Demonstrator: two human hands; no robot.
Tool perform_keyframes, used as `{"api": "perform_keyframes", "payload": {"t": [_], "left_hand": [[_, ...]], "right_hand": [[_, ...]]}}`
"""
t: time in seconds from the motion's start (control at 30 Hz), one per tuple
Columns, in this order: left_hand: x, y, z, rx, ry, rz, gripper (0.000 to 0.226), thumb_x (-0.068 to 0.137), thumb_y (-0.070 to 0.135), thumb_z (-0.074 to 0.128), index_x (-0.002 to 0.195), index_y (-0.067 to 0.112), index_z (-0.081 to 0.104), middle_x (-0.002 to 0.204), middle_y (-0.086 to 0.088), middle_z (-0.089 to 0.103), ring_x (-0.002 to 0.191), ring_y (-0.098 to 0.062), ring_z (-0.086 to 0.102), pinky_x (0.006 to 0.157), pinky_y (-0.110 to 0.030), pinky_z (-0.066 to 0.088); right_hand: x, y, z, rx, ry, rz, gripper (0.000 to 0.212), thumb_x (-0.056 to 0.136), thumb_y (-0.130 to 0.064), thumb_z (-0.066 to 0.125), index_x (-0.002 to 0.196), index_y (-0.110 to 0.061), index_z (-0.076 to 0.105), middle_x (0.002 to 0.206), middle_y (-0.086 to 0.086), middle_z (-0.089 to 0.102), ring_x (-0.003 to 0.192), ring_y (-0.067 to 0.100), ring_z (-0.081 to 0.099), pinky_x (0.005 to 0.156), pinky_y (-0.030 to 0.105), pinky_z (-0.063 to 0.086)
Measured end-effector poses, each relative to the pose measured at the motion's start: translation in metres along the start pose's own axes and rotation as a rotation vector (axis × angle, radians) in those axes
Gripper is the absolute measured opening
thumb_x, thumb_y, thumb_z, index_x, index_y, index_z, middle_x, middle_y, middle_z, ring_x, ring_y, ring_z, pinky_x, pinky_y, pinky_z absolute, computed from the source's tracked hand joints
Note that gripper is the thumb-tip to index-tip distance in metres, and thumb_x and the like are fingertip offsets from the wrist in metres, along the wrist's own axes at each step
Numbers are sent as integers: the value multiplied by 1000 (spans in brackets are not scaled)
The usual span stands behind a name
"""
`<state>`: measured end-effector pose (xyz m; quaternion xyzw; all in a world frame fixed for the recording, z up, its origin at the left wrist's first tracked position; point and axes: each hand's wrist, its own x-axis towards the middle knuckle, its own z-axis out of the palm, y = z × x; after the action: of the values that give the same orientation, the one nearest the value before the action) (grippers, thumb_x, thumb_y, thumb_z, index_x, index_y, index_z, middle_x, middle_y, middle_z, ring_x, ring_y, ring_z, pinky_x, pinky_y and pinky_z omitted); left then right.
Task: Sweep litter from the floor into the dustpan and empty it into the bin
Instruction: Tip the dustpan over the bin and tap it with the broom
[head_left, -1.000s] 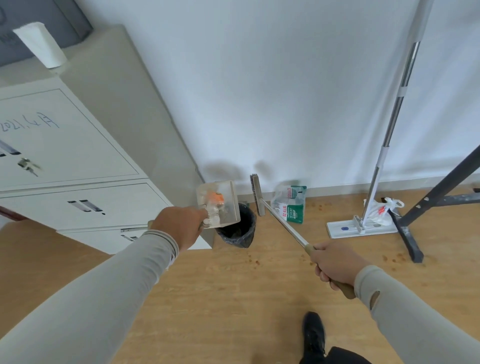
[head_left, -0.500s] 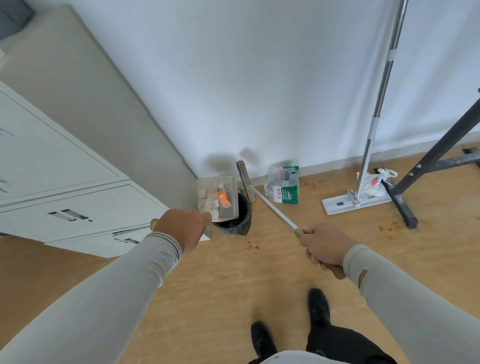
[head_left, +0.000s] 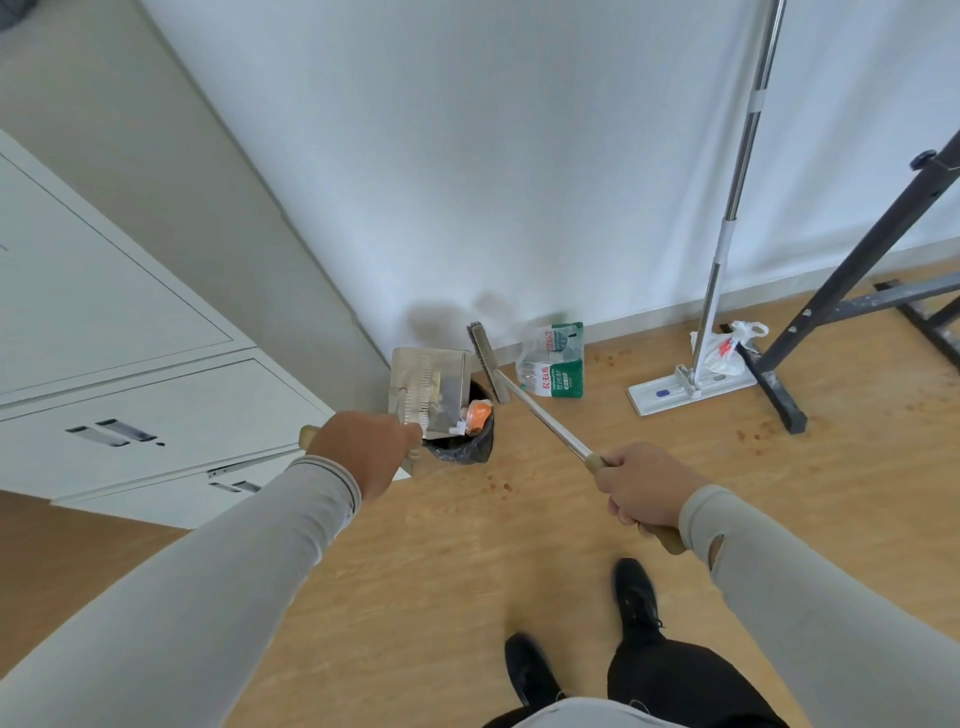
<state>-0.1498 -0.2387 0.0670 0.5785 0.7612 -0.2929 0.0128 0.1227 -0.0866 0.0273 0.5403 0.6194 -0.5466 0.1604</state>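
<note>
Metal dustpan (head_left: 428, 387) tilts over the black-lined bin (head_left: 464, 444), orange litter (head_left: 478, 414) at its lip. We note the left hand (head_left: 363, 447) closed round its handle just behind; the right hand (head_left: 641, 491) grips the broom (head_left: 524, 402).

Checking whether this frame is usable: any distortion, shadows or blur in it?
Head view: wide-angle bending bows the mop pole and cabinet edges; the dustpan and broom cast soft shadows on the wall; the orange litter at the bin is slightly blurred.
</note>
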Motion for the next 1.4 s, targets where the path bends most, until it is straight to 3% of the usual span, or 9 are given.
{"api": "perform_keyframes", "payload": {"t": [0.1, 0.17, 0.33, 0.53, 0.6, 0.7, 0.87, 1.13, 1.4], "left_hand": [[-4, 0, -1, 53, -1, 35, 30, 104, 22, 51, 131, 35, 52, 104, 6, 65, 88, -22, 70, 45, -27, 19], [-4, -3, 1, 66, -7, 44, 32, 103, 21, 52, 131, 36, 52, 104, 6, 64, 88, -22, 70, 45, -28, 21], [-5, -10, 6, 64, -16, 25, 31, 102, 19, 52, 128, 36, 53, 101, 6, 64, 87, -22, 69, 46, -28, 20], [-9, -14, 15, 73, -21, 37, 33, 99, 15, 53, 126, 34, 54, 100, 5, 65, 84, -24, 70, 50, -29, 33], [-11, -12, 22, 89, -28, 74, 39, 94, 7, 54, 126, 29, 54, 101, 1, 65, 85, -26, 70, 64, -33, 50], [-15, -7, 33, 113, -40, 131, 43, 89, -1, 51, 122, 25, 54, 102, -1, 65, 84, -28, 69, 78, -38, 55], [-19, 0, 41, 145, -14, 186, 39, 87, -2, 54, 116, 23, 56, 91, 1, 62, 76, -26, 66, 72, -41, 56], [-24, 8, 38, 138, -47, 184, 40, 83, -5, 57, 112, 23, 55, 81, 3, 54, 68, -26, 62, 72, -44, 56], [-32, 10, 20, 205, -55, 193, 37, 89, -2, 54, 118, 20, 55, 95, 0, 66, 79, -26, 69, 69, -38, 55]], "right_hand": [[-1, 0, 11, 21, 3, -4, 22, 94, -22, 48, 97, -11, 68, 69, 7, 61, 61, 25, 50, 57, 35, 44], [-4, 0, 16, 51, -1, -10, 19, 93, -19, 47, 89, -12, 65, 66, 7, 57, 60, 25, 47, 57, 37, 41], [-9, -4, 20, 35, 3, -42, 25, 99, -16, 47, 110, -7, 67, 71, 8, 56, 52, 15, 47, 44, 26, 43], [-18, -8, 24, 33, -1, -48, 21, 100, -15, 48, 108, -12, 68, 73, 8, 57, 53, 14, 47, 45, 26, 44], [-20, -7, 26, 28, -3, -53, 22, 99, -16, 49, 108, -12, 69, 72, 7, 58, 56, 16, 48, 46, 26, 45], [-21, -4, 28, 26, -4, -56, 22, 99, -18, 49, 106, -13, 69, 71, 7, 59, 59, 19, 49, 47, 27, 45], [-21, 2, 29, 19, -7, -64, 18, 95, -15, 48, 92, -13, 65, 70, 9, 58, 57, 22, 48, 46, 28, 41], [-27, 3, 30, 21, -11, -66, 22, 97, -13, 48, 105, -9, 68, 70, 8, 57, 53, 18, 46, 43, 26, 42], [-30, 1, 31, 8, -8, -54, 22, 97, -14, 48, 106, -9, 67, 73, 8, 59, 56, 18, 49, 45, 27, 44]]}}
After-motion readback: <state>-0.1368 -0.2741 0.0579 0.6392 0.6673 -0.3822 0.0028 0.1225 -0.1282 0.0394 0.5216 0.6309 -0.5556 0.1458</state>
